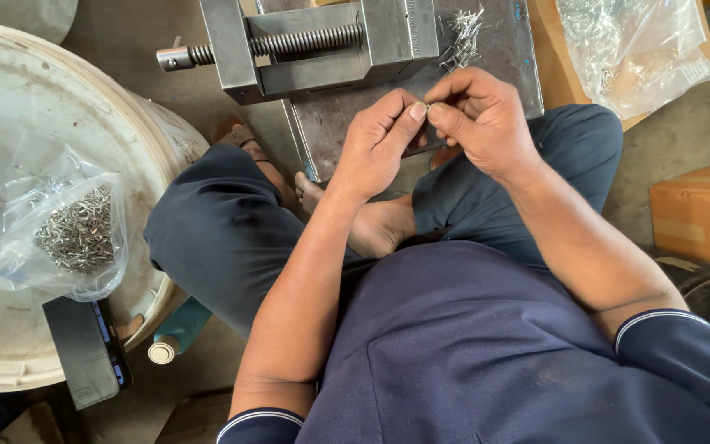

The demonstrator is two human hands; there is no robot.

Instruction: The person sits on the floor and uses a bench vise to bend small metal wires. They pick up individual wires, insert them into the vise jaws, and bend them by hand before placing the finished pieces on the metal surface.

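Seated person, cross-legged on floor, head view down.

Left hand [375,148] and right hand [482,119] meet at fingertips above the lap. Fingers [408,115] of both hands pinched narrow on one small metal piece [427,107], held between thumb and forefinger tips. Piece too small to tell its long axis; mostly hidden by the fingertips. Both hands equally close, left from lower left, right from upper right.

Just beyond the hands: grey metal plate [503,62] carrying a steel vise [314,45], screw pointing left. Loose pile of small metal pieces [462,33] on the plate, directly ahead of the right hand, near, not touching.

Far right: clear bag [635,45] on cardboard. Left: white drum lid [9,99] with bag of metal pieces [75,234].
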